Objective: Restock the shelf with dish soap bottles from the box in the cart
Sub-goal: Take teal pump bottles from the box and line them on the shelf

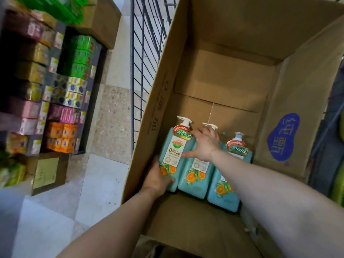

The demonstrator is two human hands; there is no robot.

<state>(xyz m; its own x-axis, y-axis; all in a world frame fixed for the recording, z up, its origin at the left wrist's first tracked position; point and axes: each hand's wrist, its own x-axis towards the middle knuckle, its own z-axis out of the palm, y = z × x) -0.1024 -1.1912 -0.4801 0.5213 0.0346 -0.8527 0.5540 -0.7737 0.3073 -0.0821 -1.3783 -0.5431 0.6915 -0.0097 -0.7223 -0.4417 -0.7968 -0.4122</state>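
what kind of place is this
Likely a shop aisle during restocking: shelves packed with small boxed goods, a wire cart, and a carton holding three identical soap bottles.

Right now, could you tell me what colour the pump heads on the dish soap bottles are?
White pump heads, clearest in the head view.

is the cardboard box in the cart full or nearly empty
Nearly empty. The cardboard box shows mostly bare floor; only three teal dish soap bottles are visible, at its near end.

Inside the box (219, 75), left hand (157, 178) grips the leftmost bottle (172, 155); right hand (203, 144) grasps the middle bottle (195, 175).
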